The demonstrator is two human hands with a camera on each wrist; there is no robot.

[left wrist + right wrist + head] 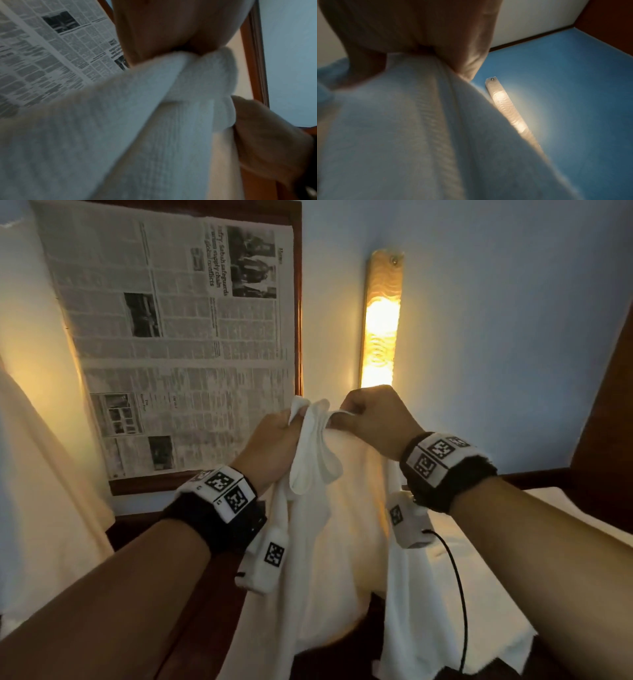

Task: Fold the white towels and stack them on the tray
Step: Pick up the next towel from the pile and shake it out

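Towel (318, 474): plain white, warm cream where the lamp shines through; grey-white with a fine ribbed weave in the left wrist view.
Newspaper (171, 337): grey-white sheet, dense black print in columns, several dark photographs.
Frame (298, 302) around it: reddish-brown wood.
Wall (496, 320): pale blue; deeper blue in the right wrist view.
Lamp (380, 320): tan strip with a wavy ripple pattern, glowing yellow-orange at mid-length.
Wristbands (219, 508): black straps carrying white blocks printed with black square-code markers.
Cable (459, 594): black.
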